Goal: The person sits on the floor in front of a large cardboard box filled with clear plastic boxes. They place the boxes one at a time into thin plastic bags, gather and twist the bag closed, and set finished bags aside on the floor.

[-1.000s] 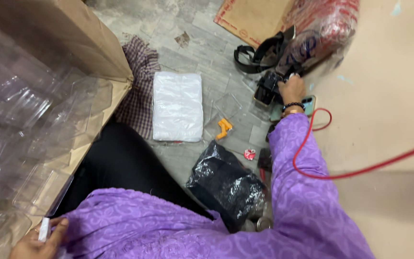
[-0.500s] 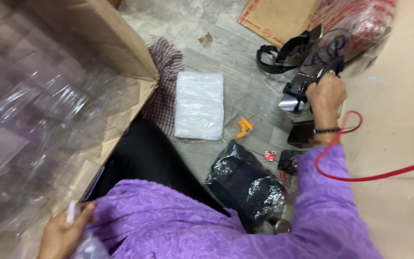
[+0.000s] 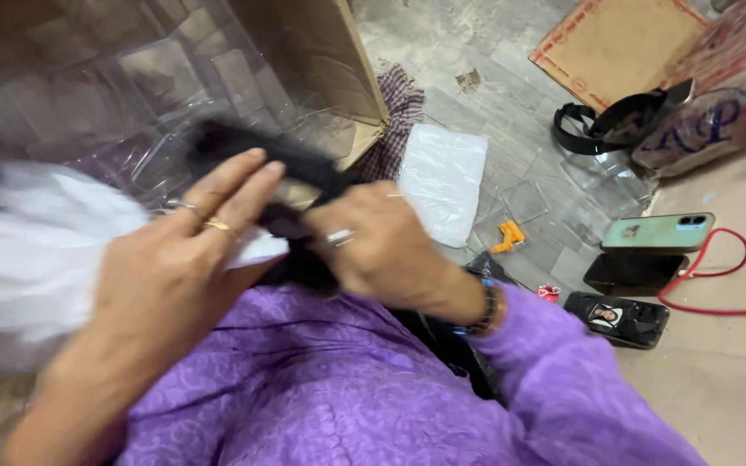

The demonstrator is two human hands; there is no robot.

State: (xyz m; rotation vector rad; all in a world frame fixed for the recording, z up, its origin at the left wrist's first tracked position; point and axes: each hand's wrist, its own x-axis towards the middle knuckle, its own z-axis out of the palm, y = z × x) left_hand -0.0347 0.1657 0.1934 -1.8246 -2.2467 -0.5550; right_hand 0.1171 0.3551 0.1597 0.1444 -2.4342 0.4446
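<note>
A person in a purple patterned garment (image 3: 330,406) holds a black object (image 3: 269,164) close in front of the chest, both hands raised into the middle of the head view. The right hand (image 3: 382,246), ringed, with a dark beaded bracelet at the wrist, is closed around the object's lower end, knuckles up. The left hand (image 3: 174,259), two rings showing, lies with fingers extended along the object's side, touching it and a white plastic bag (image 3: 36,250) that blurs out to the left; whether that hand truly grips either is hard to tell through the motion blur. Behind the hands stands an open cardboard box (image 3: 338,69) lined with clear plastic. On the tiled floor (image 3: 477,95) lie a white packet (image 3: 442,177), a small orange piece (image 3: 508,236), three phones (image 3: 658,233) and a red cable (image 3: 718,276).
</note>
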